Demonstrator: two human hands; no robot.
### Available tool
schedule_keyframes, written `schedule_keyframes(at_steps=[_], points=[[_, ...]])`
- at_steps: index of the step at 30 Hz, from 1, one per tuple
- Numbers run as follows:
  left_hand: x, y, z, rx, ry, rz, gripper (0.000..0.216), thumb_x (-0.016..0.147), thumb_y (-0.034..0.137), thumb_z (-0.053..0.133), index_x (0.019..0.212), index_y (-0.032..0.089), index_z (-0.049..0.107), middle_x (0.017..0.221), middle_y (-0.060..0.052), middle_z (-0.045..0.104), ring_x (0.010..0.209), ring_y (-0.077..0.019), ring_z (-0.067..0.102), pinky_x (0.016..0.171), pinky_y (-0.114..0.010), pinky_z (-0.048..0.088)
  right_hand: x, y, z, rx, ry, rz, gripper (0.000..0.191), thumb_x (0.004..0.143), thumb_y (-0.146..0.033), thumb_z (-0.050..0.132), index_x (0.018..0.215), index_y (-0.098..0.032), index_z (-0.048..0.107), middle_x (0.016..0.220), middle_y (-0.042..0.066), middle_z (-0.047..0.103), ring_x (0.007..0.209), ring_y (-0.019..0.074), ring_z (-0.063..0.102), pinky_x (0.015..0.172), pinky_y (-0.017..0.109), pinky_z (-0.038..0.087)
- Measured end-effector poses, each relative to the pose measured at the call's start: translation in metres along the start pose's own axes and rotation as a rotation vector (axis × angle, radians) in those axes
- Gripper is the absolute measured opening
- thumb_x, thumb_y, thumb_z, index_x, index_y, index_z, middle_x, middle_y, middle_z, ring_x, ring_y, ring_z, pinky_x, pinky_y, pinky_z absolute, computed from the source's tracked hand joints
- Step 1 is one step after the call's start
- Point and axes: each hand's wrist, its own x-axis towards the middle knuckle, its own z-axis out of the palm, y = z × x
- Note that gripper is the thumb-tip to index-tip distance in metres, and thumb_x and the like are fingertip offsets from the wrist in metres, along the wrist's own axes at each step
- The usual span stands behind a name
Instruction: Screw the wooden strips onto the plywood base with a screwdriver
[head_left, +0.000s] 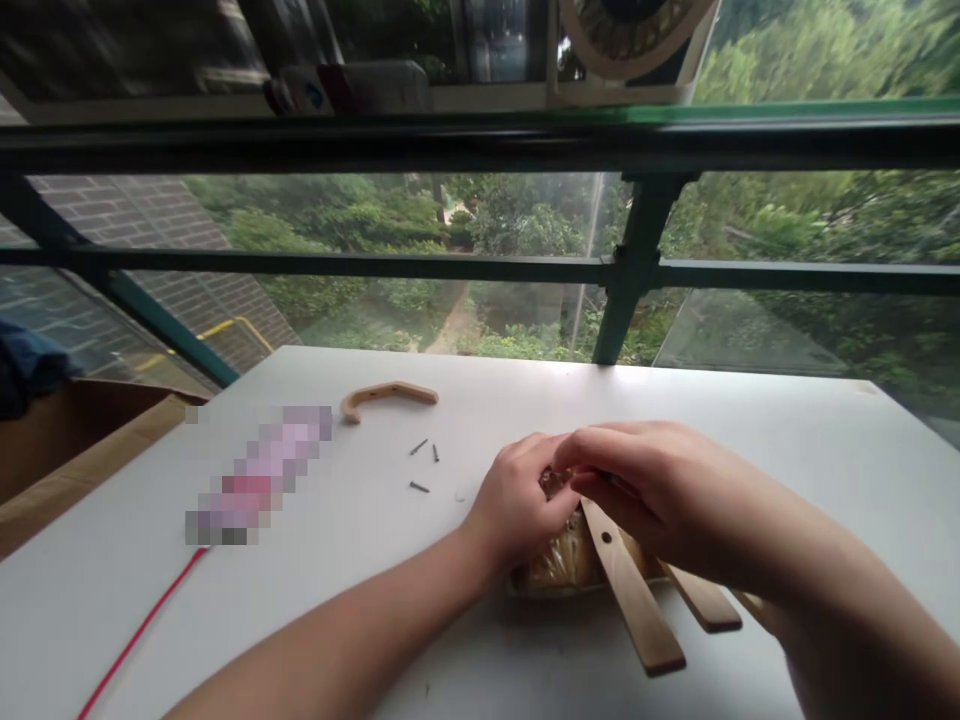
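My left hand (521, 500) and my right hand (637, 480) meet over the middle of a white table (787, 450), fingers curled together around a small dark part I cannot make out. Beneath them lies a woven, straw-coloured piece (555, 565) with flat wooden slats (634, 600) sticking out toward me; one slat has a hole near its upper end. A second slat (701, 600) lies to its right. Both hands are closed in a pinch.
A curved wooden piece (386, 396) lies at the table's far left-centre, with three small dark screws (424, 462) near it. A blurred pink object (259, 475) and a red cord (142, 630) lie left. A cardboard box (67, 450) stands beyond the left edge. Glass railing behind.
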Motion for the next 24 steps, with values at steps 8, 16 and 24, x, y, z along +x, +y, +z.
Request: schedule_keyframes(at_steps=[8,16,24], points=[[0.001,0.005,-0.002,-0.002,-0.018,0.031,0.023,0.083,0.020,0.059,0.105,0.021,0.067,0.091,-0.003,0.068,0.086,-0.0186,0.061,0.079,-0.029,0.050,-0.019,0.002,-0.005,-0.024,-0.041,0.064,0.026,0.087,-0.012,0.047,0.109,-0.026,0.049,0.089,-0.001,0.065,0.071,0.0127,0.056,0.067,0.026,0.042],[0.003,0.003,-0.001,0.019,-0.016,0.034,0.027,0.087,0.024,0.059,0.113,0.021,0.066,0.101,-0.004,0.068,0.090,-0.0174,0.062,0.086,-0.030,0.050,-0.017,0.008,-0.014,-0.035,0.001,0.076,0.019,0.093,-0.020,0.044,0.112,-0.025,0.046,0.093,0.000,0.067,0.074,0.0122,0.059,0.068,0.025,0.045],[0.003,0.003,0.001,0.027,-0.011,0.015,0.029,0.088,0.026,0.060,0.116,0.020,0.065,0.103,-0.002,0.068,0.089,-0.0155,0.062,0.085,-0.026,0.049,-0.015,0.007,-0.022,-0.138,0.043,0.022,0.019,0.088,-0.018,0.049,0.106,-0.021,0.054,0.090,0.001,0.066,0.073,0.0123,0.058,0.064,0.024,0.040]])
